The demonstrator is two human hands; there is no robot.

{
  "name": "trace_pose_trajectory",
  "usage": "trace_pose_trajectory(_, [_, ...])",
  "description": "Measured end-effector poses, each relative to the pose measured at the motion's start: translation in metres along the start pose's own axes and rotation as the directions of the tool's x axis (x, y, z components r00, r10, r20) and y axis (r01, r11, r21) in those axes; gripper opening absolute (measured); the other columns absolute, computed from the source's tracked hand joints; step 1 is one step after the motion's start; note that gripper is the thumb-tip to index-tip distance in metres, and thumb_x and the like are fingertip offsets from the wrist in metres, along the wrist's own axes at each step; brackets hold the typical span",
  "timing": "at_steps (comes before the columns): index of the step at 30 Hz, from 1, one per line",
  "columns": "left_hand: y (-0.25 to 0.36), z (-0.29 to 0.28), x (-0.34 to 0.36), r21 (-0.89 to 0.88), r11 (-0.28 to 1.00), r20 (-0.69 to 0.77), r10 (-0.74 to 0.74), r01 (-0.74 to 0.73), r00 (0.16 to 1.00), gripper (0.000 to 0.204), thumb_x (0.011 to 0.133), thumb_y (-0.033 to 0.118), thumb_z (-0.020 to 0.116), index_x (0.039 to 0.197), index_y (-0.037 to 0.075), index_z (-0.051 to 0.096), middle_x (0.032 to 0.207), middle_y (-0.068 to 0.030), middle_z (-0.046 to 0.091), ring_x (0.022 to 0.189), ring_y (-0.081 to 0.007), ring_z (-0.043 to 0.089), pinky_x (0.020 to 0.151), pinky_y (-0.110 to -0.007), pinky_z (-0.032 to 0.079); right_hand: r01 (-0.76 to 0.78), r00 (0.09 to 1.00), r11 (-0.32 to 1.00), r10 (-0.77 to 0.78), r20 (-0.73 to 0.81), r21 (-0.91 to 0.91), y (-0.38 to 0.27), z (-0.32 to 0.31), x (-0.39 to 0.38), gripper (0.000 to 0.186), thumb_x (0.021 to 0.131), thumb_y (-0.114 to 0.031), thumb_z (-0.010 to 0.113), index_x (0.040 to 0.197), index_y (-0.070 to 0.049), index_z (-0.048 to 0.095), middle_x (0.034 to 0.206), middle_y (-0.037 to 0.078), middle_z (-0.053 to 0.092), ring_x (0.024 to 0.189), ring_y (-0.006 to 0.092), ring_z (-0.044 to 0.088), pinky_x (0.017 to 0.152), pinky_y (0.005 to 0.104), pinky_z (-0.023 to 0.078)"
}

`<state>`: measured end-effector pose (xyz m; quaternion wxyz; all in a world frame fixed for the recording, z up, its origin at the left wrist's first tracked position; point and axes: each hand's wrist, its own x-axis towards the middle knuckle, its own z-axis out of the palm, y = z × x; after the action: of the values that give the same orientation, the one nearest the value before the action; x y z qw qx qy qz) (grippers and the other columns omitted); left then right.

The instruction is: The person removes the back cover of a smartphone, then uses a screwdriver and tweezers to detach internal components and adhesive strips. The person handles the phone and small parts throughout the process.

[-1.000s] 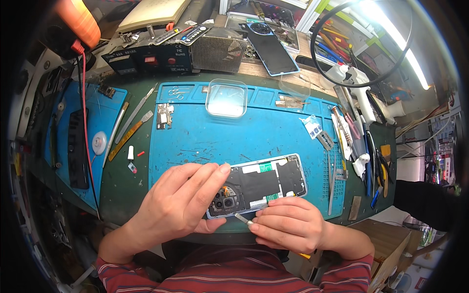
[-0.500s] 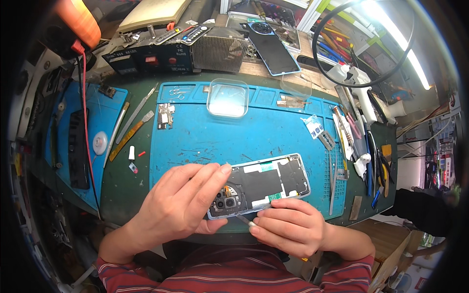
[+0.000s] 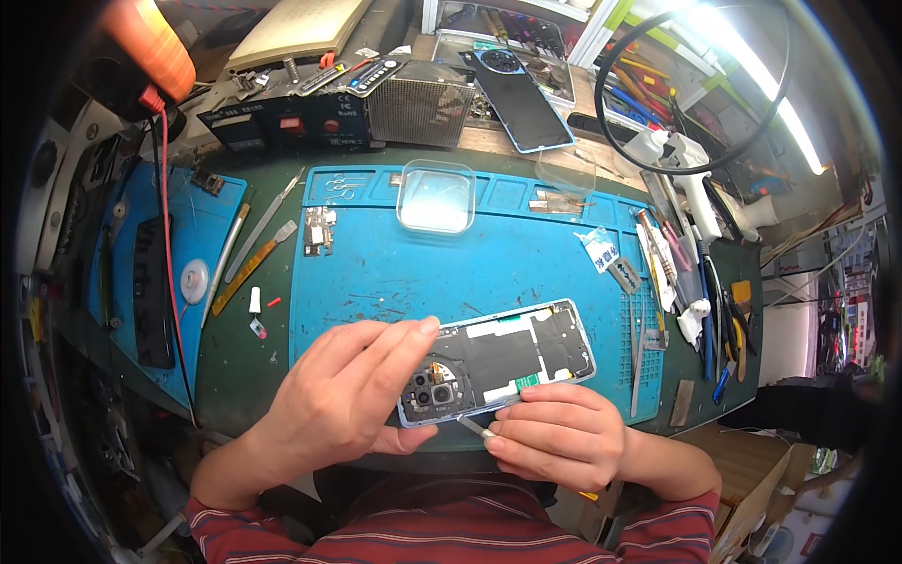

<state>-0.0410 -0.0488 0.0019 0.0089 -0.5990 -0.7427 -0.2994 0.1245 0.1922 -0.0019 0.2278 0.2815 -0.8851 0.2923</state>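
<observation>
An opened smartphone (image 3: pixel 501 357), its back cover off, is held tilted above the front of the blue mat. Black inner panels, a camera cluster and a small green label show inside its pale frame. My left hand (image 3: pixel 338 390) is closed around the camera end, fingers over the top and thumb beneath. Between the fingers of my right hand (image 3: pixel 561 434) is a thin metal pry blade (image 3: pixel 473 427), its tip against the phone's near long edge close to the cameras. An orange-yellow end sticks out below that hand, probably the blade's handle.
On the blue mat (image 3: pixel 404 273) stand a clear plastic box (image 3: pixel 437 195) and a small circuit board (image 3: pixel 319 231). Knives (image 3: pixel 254 265) lie left; tweezers, pliers and a white glue gun (image 3: pixel 693 179) sit right. Another phone (image 3: pixel 522 99) rests behind, beside a black powered box (image 3: pixel 287 122).
The pry blade has turned slightly at the phone's near edge, and its flat metal face now shows brighter. Both hands keep nearly the same grip; the view has shifted a little.
</observation>
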Motion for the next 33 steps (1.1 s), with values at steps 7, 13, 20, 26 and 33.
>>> trace_pose_trajectory(7, [0.002,0.000,0.000,0.006,1.000,-0.001,-0.005,0.005,1.000,0.088,0.072,0.030,0.089,0.145,-0.006,0.055,0.129,-0.0163,0.068,0.109,-0.0314,0.068,0.093,-0.042,0.057,-0.017,1.000,1.000,0.017,0.012,0.024,0.000,0.000,0.000,0.025,0.085,-0.007,0.081,0.109,0.000,0.078,0.105,0.010,0.076,0.097,0.0225,0.074,0.091,0.0373,0.063])
trace_pose_trajectory(13, [0.002,0.002,-0.003,0.004,1.000,0.003,-0.011,0.011,1.000,0.088,0.070,0.028,0.089,0.145,-0.005,0.056,0.131,-0.0161,0.067,0.111,-0.0315,0.067,0.094,-0.041,0.057,-0.037,0.998,0.999,0.036,0.047,0.039,0.001,0.001,0.001,0.027,0.082,-0.006,0.082,0.108,0.000,0.078,0.103,0.009,0.076,0.095,0.0225,0.074,0.089,0.0365,0.063])
trace_pose_trajectory(20, [0.001,0.003,-0.003,0.010,1.000,0.009,0.005,-0.005,1.000,0.089,0.069,0.027,0.090,0.144,-0.006,0.055,0.130,-0.0187,0.067,0.110,-0.0342,0.067,0.094,-0.043,0.057,-0.138,0.988,0.985,0.130,0.081,0.103,-0.001,-0.001,0.005,0.030,0.079,-0.004,0.084,0.108,0.000,0.078,0.102,0.008,0.075,0.092,0.0228,0.074,0.084,0.0360,0.062])
trace_pose_trajectory(26, [0.000,0.002,-0.002,0.002,1.000,0.031,0.015,-0.015,0.999,0.092,0.072,0.032,0.093,0.143,-0.010,0.052,0.130,-0.0238,0.067,0.107,-0.0384,0.068,0.093,-0.045,0.057,-0.261,0.954,0.939,0.216,0.207,0.225,0.002,-0.015,0.021,0.032,0.081,-0.005,0.084,0.111,0.000,0.076,0.101,0.008,0.073,0.089,0.0247,0.073,0.078,0.0369,0.059])
trace_pose_trajectory(33, [0.001,0.001,0.000,-0.007,1.000,0.042,0.002,-0.002,0.999,0.092,0.070,0.028,0.094,0.143,-0.010,0.052,0.131,-0.0238,0.067,0.108,-0.0383,0.067,0.094,-0.045,0.057,-0.223,0.965,0.957,0.190,0.181,0.184,0.002,-0.010,0.017,0.034,0.080,-0.006,0.084,0.112,0.001,0.076,0.102,0.009,0.073,0.090,0.0251,0.073,0.078,0.0370,0.060])
